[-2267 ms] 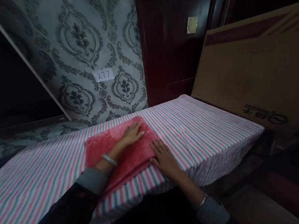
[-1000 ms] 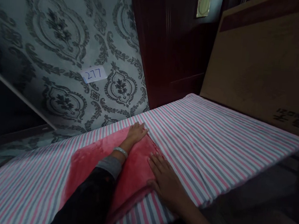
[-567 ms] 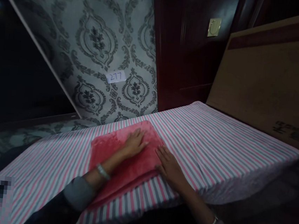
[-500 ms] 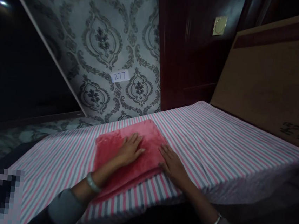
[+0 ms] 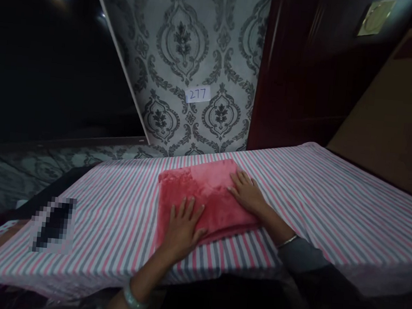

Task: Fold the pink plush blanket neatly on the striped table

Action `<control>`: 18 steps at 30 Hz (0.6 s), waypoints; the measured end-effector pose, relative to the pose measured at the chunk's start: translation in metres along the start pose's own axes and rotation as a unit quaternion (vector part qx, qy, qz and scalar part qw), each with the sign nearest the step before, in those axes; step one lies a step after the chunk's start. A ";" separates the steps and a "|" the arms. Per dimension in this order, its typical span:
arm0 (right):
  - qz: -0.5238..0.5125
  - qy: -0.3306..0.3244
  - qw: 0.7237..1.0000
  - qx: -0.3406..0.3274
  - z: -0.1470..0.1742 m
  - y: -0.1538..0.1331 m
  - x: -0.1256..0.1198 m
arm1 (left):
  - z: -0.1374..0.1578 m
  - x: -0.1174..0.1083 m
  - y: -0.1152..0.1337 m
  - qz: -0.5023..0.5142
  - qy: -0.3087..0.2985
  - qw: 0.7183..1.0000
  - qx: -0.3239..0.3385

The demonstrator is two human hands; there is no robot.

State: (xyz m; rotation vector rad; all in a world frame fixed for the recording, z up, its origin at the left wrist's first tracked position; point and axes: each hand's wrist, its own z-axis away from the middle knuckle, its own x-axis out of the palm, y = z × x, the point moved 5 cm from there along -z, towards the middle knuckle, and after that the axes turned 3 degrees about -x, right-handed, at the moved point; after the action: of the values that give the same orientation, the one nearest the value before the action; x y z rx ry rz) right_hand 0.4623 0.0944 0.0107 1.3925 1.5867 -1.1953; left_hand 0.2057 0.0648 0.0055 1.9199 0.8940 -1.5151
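On the striped cloth (image 5: pixel 121 204) lies the folded red fabric (image 5: pixel 212 201); left hand (image 5: pixel 181 232) spread toward the cloth's front edge, right hand (image 5: pixel 249 195) toward its right end, neither gripping. Uneven pressing could skew the fabric.

Grey patterned wallpaper (image 5: pixel 186 60) beside dark-red panelling (image 5: pixel 300 81)

Pink cloth (image 5: pixel 216 204), striped cover (image 5: pixel 120 214), box (image 5: pixel 401 125) seemingly brown.

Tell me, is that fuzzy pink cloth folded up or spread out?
Folded: the pink plush cloth lies in a neat rectangle, with layers showing along its near edge.
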 end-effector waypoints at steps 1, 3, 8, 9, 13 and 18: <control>-0.008 -0.008 1.000 0.006 0.000 0.006 0.012 | 0.001 0.002 0.002 -0.003 0.005 1.000 0.000; -0.028 -0.010 0.999 0.011 0.002 0.017 0.031 | 0.004 0.005 0.004 -0.004 0.010 1.000 0.003; -0.051 0.013 0.999 -0.001 0.005 0.028 0.046 | 0.008 0.009 0.005 0.004 0.028 1.000 0.006; -0.054 0.013 0.998 -0.003 0.005 0.028 0.046 | 0.007 0.009 0.005 0.008 0.030 1.000 0.005; -0.080 0.008 0.997 -0.005 0.001 0.028 0.043 | 0.004 0.006 -0.001 0.057 0.008 0.998 0.005; -0.155 -0.037 0.987 0.033 0.003 0.039 0.035 | 0.011 -0.013 -0.050 0.259 0.059 0.961 -0.078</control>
State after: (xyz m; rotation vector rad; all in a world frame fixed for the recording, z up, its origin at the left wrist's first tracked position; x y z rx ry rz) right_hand 0.4943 0.1034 -0.0302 1.1540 1.7707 -1.4746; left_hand 0.1591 0.0864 0.0152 1.9436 0.4822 -1.0010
